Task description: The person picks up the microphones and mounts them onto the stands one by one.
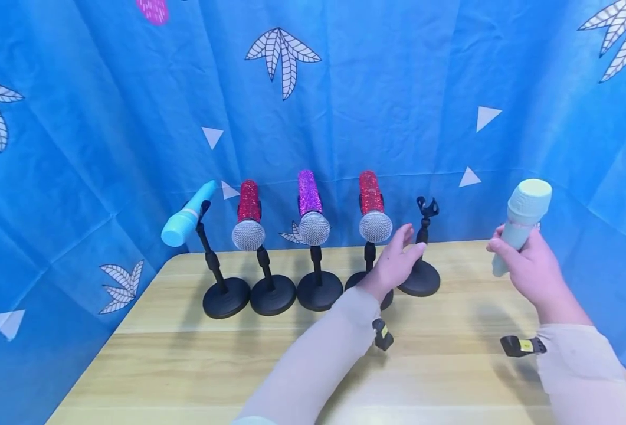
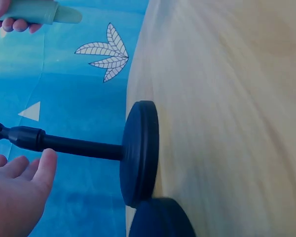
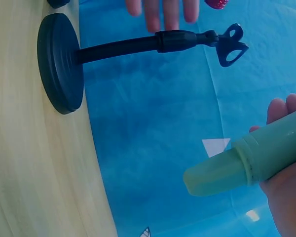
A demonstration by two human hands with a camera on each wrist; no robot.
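My right hand [image 1: 533, 268] grips a pale mint-green microphone [image 1: 529, 203] above the right side of the table, its wide head up and its narrow tail [image 3: 214, 173] pointing down. My left hand [image 1: 395, 262] reaches to the rightmost black microphone stand [image 1: 420, 280], whose clip [image 1: 427, 206] holds nothing. In the left wrist view the fingers are loosely extended, one fingertip right at the stand's pole [image 2: 84, 146]. Just left of that hand, a red glitter microphone [image 1: 371, 195] with a silver mesh head sits in another stand.
Further left along the row, stands carry a purple glitter microphone [image 1: 309, 192], a red glitter one [image 1: 249, 200] and a light blue one [image 1: 187, 218]. The round bases sit close together on the wooden table [image 1: 196, 366]. A blue patterned curtain [image 1: 387, 118] hangs behind.
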